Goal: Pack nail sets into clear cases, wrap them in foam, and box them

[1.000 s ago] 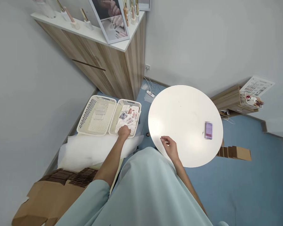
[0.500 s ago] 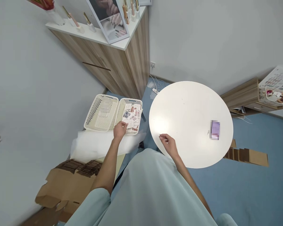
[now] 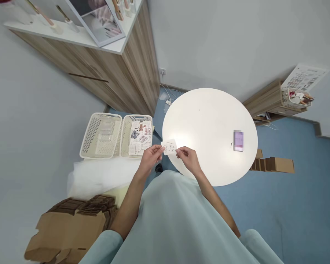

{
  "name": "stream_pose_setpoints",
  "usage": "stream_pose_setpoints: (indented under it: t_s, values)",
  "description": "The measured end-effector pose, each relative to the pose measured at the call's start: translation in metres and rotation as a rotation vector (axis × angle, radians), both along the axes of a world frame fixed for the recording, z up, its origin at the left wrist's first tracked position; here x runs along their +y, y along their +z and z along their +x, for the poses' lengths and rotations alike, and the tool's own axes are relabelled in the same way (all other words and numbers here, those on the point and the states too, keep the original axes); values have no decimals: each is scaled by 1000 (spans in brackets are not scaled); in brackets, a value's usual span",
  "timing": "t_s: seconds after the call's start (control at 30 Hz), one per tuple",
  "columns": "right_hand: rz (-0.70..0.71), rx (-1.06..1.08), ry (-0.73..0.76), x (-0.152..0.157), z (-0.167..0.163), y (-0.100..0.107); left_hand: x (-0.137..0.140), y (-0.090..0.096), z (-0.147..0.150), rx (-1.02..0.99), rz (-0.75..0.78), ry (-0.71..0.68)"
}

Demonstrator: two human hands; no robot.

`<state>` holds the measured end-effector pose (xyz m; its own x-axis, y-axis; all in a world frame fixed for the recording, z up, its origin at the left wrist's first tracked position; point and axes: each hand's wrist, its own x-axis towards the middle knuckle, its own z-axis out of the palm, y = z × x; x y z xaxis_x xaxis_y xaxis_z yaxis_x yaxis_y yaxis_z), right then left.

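Observation:
A small white card [image 3: 169, 146] with lines of dark print is stretched between my two hands, above the near left edge of the round white table [image 3: 206, 110]. My left hand [image 3: 151, 158] pinches its left end between thumb and fingers. At the lower right corner, my right hand [image 3: 189, 158] pinches it the same way. Left of my hands stands a white basket [image 3: 123, 135] with several cards [image 3: 140, 136], some bearing pictures of nails. Another white basket [image 3: 85, 141] beside it holds clear plastic boxes [image 3: 106, 131].
A phone-like purple object [image 3: 238, 140], blurred, lies on the table's right side. White wrapping sheet [image 3: 99, 174] and flattened cardboard boxes [image 3: 68, 231] are at lower left. A wooden cabinet [image 3: 137, 66] stands behind the baskets; brown boxes [image 3: 282, 165] sit on the floor at right.
My left hand has lifted a card out of the right-hand basket and carried it right, over the table edge. My right hand has taken hold of its other end. The view has shifted slightly.

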<state>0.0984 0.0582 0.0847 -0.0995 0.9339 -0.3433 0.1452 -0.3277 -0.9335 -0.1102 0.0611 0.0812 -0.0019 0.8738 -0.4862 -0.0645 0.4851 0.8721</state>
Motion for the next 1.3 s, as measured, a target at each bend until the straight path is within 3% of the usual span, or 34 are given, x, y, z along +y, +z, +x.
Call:
stream_pose_setpoints:
  t_s: [0.3, 0.43, 0.6, 0.8, 0.9, 1.03, 1.3]
  values:
    - [-117, 244, 66, -16, 8, 3, -6, 1, 14, -363, 31, -161]
    - [-169, 206, 55, -20, 4, -2, -12, -4, 21, -358, 7, -199]
    - [-62, -22, -86, -26, 3, 2, -15, -8, 24, -199, -54, -91]
    - [73, -178, 21, -36, -7, 14, -18, -4, 34, -106, -53, 40]
    - [123, -220, -8, -36, -7, 15, -19, 0, 33, -55, -37, 77]
    - [60, -120, -106, -30, 4, 12, -19, 6, 25, -30, 0, 141]
    - [-69, 114, -76, -25, 19, 13, -19, 13, 22, -150, 8, 153]
